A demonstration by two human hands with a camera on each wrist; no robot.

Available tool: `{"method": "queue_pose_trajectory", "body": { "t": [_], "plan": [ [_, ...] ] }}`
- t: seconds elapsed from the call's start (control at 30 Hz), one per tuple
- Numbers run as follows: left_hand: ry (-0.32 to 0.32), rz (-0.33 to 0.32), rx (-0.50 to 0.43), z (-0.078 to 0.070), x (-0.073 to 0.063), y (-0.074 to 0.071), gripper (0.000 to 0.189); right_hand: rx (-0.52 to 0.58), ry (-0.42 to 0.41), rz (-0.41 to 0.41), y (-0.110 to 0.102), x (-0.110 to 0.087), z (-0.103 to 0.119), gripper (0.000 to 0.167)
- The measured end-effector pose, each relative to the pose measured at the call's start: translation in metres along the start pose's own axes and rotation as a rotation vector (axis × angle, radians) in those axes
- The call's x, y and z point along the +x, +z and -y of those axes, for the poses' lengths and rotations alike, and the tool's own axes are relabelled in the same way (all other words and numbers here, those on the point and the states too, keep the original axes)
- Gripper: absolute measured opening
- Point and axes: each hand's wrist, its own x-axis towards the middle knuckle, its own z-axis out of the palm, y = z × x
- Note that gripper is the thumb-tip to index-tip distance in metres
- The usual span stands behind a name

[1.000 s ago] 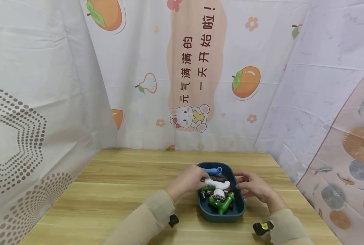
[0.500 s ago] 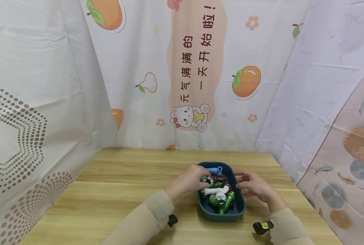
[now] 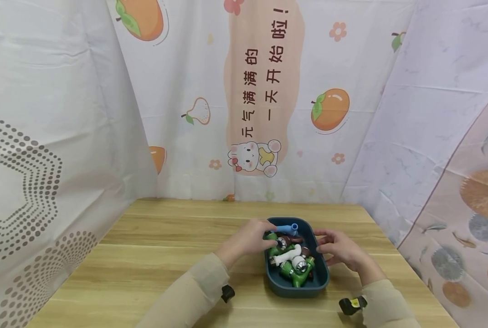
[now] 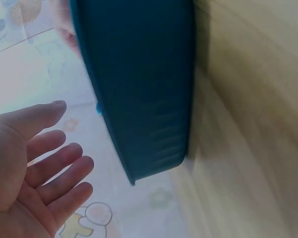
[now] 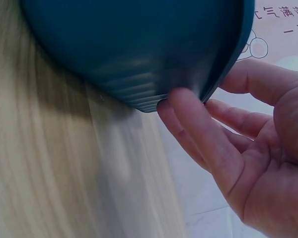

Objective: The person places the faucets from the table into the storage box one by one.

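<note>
A dark blue plastic bin [image 3: 297,291] stands on the wooden table with several tap-like plastic fittings in it. Among them lie a white tap-like fitting [image 3: 286,256], a green fitting [image 3: 302,277] in front of it and a blue pipe piece [image 3: 285,228] at the back. Over the bin's left rim is my left hand [image 3: 249,237], its fingers loosely bent and apart from the things; the left wrist view shows it empty. At the right side, my right hand [image 3: 342,249] touches the bin's outer wall with extended fingers [image 5: 198,124]. The bin's lower contents are partly hidden.
The wooden table [image 3: 166,255] reaches back to a printed curtain [image 3: 186,150], and further curtains hang at both sides. Dark wrist-worn devices show near both sleeves, one of them a black device [image 3: 350,304] by the right cuff.
My left hand has let go of the white tap-like fitting, which now lies lower and turned in the bin. That hand has drawn back slightly to the left. The right hand has stayed put.
</note>
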Motion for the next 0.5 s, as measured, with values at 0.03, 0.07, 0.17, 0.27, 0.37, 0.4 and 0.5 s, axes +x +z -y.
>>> {"method": "queue_pose_trajectory", "body": {
  "t": [0.03, 0.07, 0.17, 0.27, 0.37, 0.4, 0.5],
  "plan": [
    [0.005, -0.008, 0.000, 0.000, 0.000, -0.003, 0.038, 0.001, -0.001, 0.000, 0.000, 0.000, 0.000, 0.064],
    [0.011, -0.018, 0.005, 0.000, -0.001, -0.006, 0.038, 0.002, -0.002, 0.000, 0.000, -0.001, 0.001, 0.064],
    [0.018, -0.049, 0.016, 0.002, -0.003, -0.015, 0.037, -0.005, -0.013, 0.003, 0.000, -0.004, 0.003, 0.065],
    [0.013, -0.078, 0.020, 0.005, -0.006, -0.023, 0.037, -0.025, -0.018, -0.015, 0.000, -0.004, 0.006, 0.067],
    [0.007, -0.108, 0.037, 0.009, -0.009, -0.030, 0.037, -0.066, -0.018, -0.042, 0.001, -0.002, 0.009, 0.067],
    [0.009, -0.117, 0.048, 0.011, -0.010, -0.032, 0.037, -0.087, -0.024, -0.045, 0.001, -0.002, 0.011, 0.067],
    [0.016, -0.145, 0.096, 0.014, -0.014, -0.039, 0.037, -0.149, -0.033, -0.068, 0.001, 0.001, 0.018, 0.066]
  ]
}}
